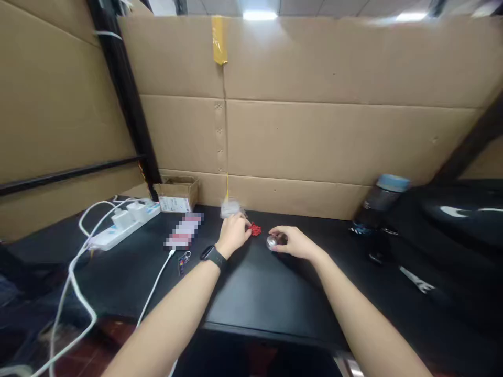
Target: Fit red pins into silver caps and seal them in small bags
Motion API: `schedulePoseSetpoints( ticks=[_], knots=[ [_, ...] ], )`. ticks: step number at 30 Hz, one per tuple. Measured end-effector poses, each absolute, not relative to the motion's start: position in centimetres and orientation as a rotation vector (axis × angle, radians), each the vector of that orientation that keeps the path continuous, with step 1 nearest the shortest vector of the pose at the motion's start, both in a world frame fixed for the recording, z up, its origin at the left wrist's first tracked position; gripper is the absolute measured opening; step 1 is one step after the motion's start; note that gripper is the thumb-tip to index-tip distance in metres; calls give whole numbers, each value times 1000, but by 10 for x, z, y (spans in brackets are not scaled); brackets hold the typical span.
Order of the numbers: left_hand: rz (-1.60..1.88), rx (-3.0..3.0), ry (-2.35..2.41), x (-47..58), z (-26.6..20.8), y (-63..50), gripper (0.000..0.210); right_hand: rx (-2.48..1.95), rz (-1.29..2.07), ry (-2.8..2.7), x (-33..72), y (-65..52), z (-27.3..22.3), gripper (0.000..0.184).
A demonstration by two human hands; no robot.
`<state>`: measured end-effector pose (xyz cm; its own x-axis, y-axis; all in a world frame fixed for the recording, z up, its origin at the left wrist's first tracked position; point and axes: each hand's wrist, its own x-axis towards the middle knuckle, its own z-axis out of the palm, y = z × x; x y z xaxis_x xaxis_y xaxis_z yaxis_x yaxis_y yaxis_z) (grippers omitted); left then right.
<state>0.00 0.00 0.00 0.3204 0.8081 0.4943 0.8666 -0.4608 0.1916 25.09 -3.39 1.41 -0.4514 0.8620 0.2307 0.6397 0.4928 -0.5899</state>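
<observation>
In the head view my left hand [234, 233], with a dark watch on its wrist, reaches to the middle of the black table. Its thumb and index fingertips close at the edge of a small tangle of red string [255, 229]. To the right, my right hand [294, 242] has its fingers curved around a small round shiny object [271, 242], silvery or clear, resting on or just above the tabletop. My fingers cover part of this object, and its exact kind is not clear. Just behind my left hand lies a small clear plastic packet or box [230, 208].
On the left are a phone [184, 231] with a white charging cable, a keyring [183, 262], a white power strip [126, 226] and an open cardboard box [178, 193]. A blue-lidded bottle [379, 201], a white-and-black strip [417, 279] and a black bag [463, 235] are at right. Cardboard walls [314, 141] enclose the table.
</observation>
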Motion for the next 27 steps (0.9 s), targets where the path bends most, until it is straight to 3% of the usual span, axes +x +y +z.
schedulePoseSetpoints(
  ticks=[21, 27],
  knots=[
    [-895, -2477, -1610, -3, -3, 4, 11, -1221, 544, -2247, 252, -28, 11, 43],
    [-939, -2540, -1512, 0, -3, 3, 19, -1199, 503, -2203, 255, -27, 15, 42]
  ],
)
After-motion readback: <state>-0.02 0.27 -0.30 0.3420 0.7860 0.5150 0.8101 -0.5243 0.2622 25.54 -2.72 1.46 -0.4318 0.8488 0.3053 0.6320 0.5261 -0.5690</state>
